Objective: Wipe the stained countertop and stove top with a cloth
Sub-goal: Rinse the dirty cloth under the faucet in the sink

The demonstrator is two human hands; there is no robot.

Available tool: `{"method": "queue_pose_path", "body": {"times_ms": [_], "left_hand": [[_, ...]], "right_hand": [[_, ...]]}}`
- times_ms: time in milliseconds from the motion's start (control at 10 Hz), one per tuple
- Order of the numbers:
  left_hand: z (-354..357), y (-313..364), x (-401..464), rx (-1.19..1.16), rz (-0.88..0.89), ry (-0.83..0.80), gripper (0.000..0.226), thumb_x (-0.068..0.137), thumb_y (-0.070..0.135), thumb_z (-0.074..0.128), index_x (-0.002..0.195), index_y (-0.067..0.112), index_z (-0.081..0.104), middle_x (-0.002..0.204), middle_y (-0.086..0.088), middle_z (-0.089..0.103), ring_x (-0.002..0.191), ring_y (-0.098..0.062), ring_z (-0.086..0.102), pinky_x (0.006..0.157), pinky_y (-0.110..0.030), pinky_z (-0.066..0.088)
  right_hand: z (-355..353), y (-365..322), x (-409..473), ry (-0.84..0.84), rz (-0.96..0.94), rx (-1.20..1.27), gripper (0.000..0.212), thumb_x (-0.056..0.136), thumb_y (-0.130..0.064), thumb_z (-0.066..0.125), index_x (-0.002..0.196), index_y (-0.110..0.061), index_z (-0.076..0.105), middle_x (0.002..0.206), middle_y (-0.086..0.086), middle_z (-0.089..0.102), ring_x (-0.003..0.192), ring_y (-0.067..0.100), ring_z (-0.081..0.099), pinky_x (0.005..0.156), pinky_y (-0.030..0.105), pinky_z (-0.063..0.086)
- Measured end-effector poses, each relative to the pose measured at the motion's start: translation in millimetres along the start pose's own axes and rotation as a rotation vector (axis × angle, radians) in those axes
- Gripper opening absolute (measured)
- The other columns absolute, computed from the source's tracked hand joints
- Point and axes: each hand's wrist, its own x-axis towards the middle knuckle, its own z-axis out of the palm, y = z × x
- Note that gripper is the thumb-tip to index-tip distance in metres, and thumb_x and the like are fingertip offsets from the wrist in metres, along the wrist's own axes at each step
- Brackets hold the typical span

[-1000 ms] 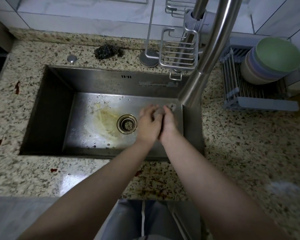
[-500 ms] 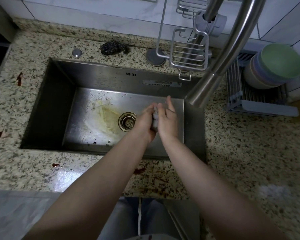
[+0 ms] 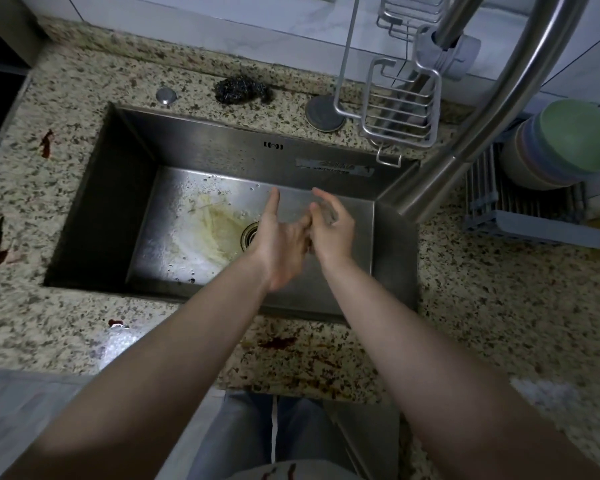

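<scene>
Both hands hang over the steel sink (image 3: 94, 202), the left hand (image 3: 280, 244) spread with one finger pointing away, the right hand (image 3: 333, 230) loosely spread, the two touching at the fingers. Whether a cloth sits between them I cannot tell. Red stains (image 3: 281, 342) spatter the speckled bench (image 3: 482, 306) at the sink's near edge and on its left side.

Red-stained speckled granite countertop (image 3: 465, 323)
</scene>
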Motion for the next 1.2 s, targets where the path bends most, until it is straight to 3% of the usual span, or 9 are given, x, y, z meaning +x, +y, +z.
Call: {"method": "queue_pose_path", "body": {"times_ms": [100, 200, 400, 700, 800, 900, 1000, 1100, 1200], "left_hand": [[-16, 7, -7, 0.249, 0.147, 0.199, 0.085, 0.1, 0.069, 0.008, 0.152, 0.013, 0.042, 0.155, -0.005, 0.047, 0.135, -0.017, 0.053, 0.118, -0.037, 0.023], [-39, 10, -10, 0.207, 0.277, 0.387, 0.071, 0.105, 0.061, 0.014, 0.134, 0.016, 0.06, 0.133, 0.001, 0.067, 0.115, -0.02, 0.066, 0.116, -0.042, 0.037], [-57, 3, -12, 0.083, 0.197, 0.429, 0.068, 0.105, 0.061, 0.02, 0.116, 0.014, 0.068, 0.119, -0.004, 0.074, 0.114, -0.024, 0.068, 0.109, -0.041, 0.045], [-41, -14, -7, 0.014, 0.087, 0.47, 0.044, 0.108, 0.042, 0.034, 0.104, 0.011, 0.065, 0.107, -0.006, 0.07, 0.098, -0.021, 0.066, 0.1, -0.035, 0.047], [-28, -14, -1, -0.129, -0.032, 0.316, 0.048, 0.107, 0.047, 0.034, 0.116, 0.011, 0.064, 0.111, -0.009, 0.07, 0.098, -0.023, 0.066, 0.089, -0.034, 0.052], [-18, -8, -6, -0.336, -0.067, 0.216, 0.051, 0.104, 0.052, 0.033, 0.125, 0.016, 0.063, 0.123, -0.005, 0.068, 0.117, -0.023, 0.064, 0.095, -0.033, 0.053], [0, -13, 2, -0.432, 0.032, 0.323, 0.053, 0.102, 0.04, 0.044, 0.145, 0.01, 0.051, 0.145, -0.011, 0.056, 0.137, -0.031, 0.049, 0.118, -0.039, 0.034], [-6, -22, 0, 0.071, -0.028, 0.547, 0.062, 0.075, 0.047, 0.075, 0.126, 0.013, 0.065, 0.116, -0.011, 0.069, 0.111, -0.032, 0.066, 0.093, -0.039, 0.051], [0, -19, 12, 0.008, 0.25, 0.522, 0.037, 0.088, 0.032, 0.064, 0.055, 0.02, 0.055, 0.052, -0.002, 0.055, 0.049, -0.017, 0.055, 0.068, -0.033, 0.049]], "right_hand": [[-4, -6, 17, 0.023, 0.311, 0.275, 0.026, 0.103, -0.004, 0.058, 0.126, -0.011, 0.068, 0.092, 0.008, 0.07, 0.061, 0.008, 0.063, 0.043, 0.018, 0.046], [-5, -10, 25, 0.014, 0.481, 0.383, 0.02, 0.101, -0.012, 0.064, 0.12, -0.011, 0.068, 0.084, 0.008, 0.067, 0.054, 0.01, 0.053, 0.041, 0.02, 0.038], [8, -27, 24, -0.01, 0.546, 0.33, 0.032, 0.096, -0.043, 0.069, 0.085, -0.013, 0.062, 0.052, -0.005, 0.043, 0.041, 0.01, 0.031, 0.04, 0.024, 0.025], [16, -35, 13, -0.092, 0.556, 0.611, 0.061, 0.105, -0.041, 0.046, 0.048, -0.022, 0.039, 0.045, -0.003, 0.029, 0.038, 0.014, 0.025, 0.039, 0.026, 0.019], [20, -36, -6, -0.192, 0.521, 0.648, 0.056, 0.109, -0.035, 0.043, 0.056, -0.018, 0.047, 0.054, 0.003, 0.048, 0.047, 0.018, 0.049, 0.053, 0.03, 0.043], [19, -16, -22, -0.239, 0.119, -0.104, 0.042, 0.111, -0.03, 0.04, 0.097, -0.008, 0.072, 0.122, 0.02, 0.07, 0.113, 0.035, 0.067, 0.104, 0.045, 0.048], [16, 5, -20, -0.288, -0.18, -0.632, 0.041, 0.111, -0.038, 0.03, 0.14, -0.024, 0.056, 0.169, -0.002, 0.024, 0.159, 0.019, 0.01, 0.126, 0.042, -0.012], [15, -10, -30, -0.333, 0.115, -0.268, 0.061, 0.103, -0.066, 0.03, 0.151, -0.032, 0.046, 0.164, 0.001, 0.035, 0.155, 0.021, 0.022, 0.127, 0.046, 0.012], [15, -30, -36, -0.281, 0.502, 0.255, 0.049, 0.102, -0.061, 0.045, 0.083, -0.024, 0.072, 0.089, 0.0, 0.07, 0.098, 0.019, 0.066, 0.09, 0.032, 0.047]]}}
